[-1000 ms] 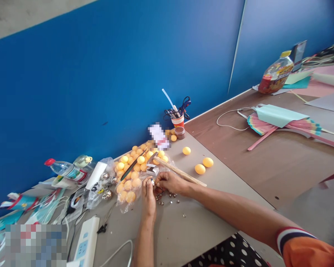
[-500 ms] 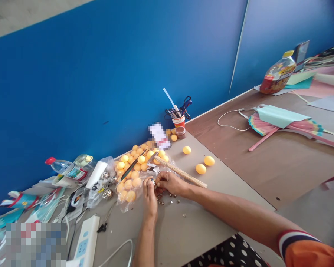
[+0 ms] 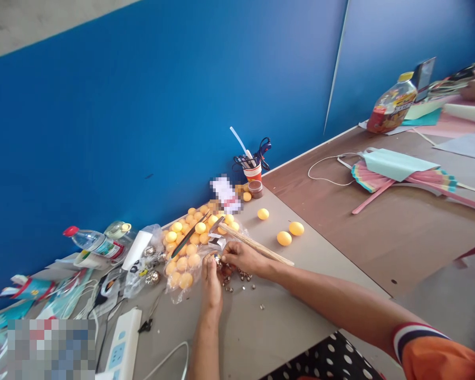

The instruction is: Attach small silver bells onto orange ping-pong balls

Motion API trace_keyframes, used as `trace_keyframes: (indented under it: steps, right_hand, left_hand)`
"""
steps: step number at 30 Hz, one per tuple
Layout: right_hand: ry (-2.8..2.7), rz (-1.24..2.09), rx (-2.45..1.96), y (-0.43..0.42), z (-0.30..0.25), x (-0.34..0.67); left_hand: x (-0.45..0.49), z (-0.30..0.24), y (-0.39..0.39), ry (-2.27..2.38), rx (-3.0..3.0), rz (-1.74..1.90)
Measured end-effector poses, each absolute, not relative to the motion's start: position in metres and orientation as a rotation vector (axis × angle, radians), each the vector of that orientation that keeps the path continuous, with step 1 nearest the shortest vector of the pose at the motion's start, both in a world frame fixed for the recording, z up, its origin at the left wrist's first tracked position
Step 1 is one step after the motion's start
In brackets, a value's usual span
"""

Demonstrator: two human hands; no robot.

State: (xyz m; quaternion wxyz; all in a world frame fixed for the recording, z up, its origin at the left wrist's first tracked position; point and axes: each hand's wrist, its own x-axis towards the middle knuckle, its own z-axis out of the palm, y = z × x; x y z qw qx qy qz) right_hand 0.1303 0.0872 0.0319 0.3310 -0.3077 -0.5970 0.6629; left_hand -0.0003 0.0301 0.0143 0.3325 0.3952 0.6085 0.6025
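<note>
My left hand [image 3: 211, 282] and my right hand [image 3: 241, 257] meet fingertip to fingertip over a scatter of small silver bells [image 3: 237, 279] on the grey table [image 3: 261, 327]. Both pinch a tiny silver piece between them; I cannot tell exactly what it is. Just beyond the hands lies a clear bag of orange ping-pong balls [image 3: 186, 245] with a dark blade-like tool [image 3: 188, 237] on top. A hammer with a wooden handle [image 3: 257, 246] lies behind my right hand.
Three loose orange balls [image 3: 285, 237] sit to the right. A paper cup of scissors and pens [image 3: 253, 169] stands by the blue wall. Water bottle [image 3: 93, 240], power strip [image 3: 122, 345] and cables lie at left. Paper fan [image 3: 399, 177] and a bottle [image 3: 391, 105] rest on the brown table.
Both hands stay together over the bells with only small finger movements. Another person's hand has come into view at the far right edge.
</note>
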Motion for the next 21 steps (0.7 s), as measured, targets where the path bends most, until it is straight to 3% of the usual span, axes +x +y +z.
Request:
trace_keyframes:
  steps: [6, 12, 21]
  right_hand:
    - [-1.934, 1.155, -0.921, 0.092, 0.032, 0.14]
    - [-2.713, 0.531, -0.919, 0.078, 0.035, 0.139]
    - [-2.788, 0.407, -0.834, 0.078, 0.029, 0.135]
  left_hand:
    - [-0.001, 0.026, 0.03, 1.419, 0.834, 1.547]
    - [-0.002, 0.028, 0.031, 1.387, 0.806, 1.575]
    - [0.0, 0.028, 0.032, 1.388, 0.801, 1.557]
